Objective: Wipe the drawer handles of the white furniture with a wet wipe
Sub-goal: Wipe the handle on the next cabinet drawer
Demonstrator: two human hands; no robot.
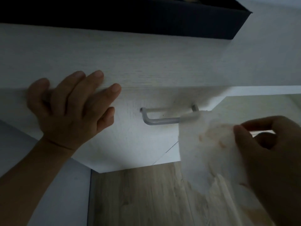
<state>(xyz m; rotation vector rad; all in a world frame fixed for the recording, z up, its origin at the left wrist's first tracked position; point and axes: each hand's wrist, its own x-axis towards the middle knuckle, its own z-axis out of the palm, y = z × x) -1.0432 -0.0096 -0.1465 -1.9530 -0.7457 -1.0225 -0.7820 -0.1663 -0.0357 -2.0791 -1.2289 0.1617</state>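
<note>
The limp, soft wet wipe (203, 141) is pinched by the right hand (268, 152) against the rigid drawer handle (162, 120), best gripped bunched; the left hand (70, 103) is spread open, empty.

Left hand (71, 110) left of handle (164, 117) (wipe (203, 144) over right end).

White furniture (146, 62) with a matt, faintly wood-grained laminate face; drawer handle (162, 120) a smooth, pale bar of satin sheen, metal or plastic not distinguishable; wet wipe (203, 141) a thin, soft, translucent fibrous sheet; floor (138, 196) of matt wood-grain planks; dark box (146, 17) matt.
</note>
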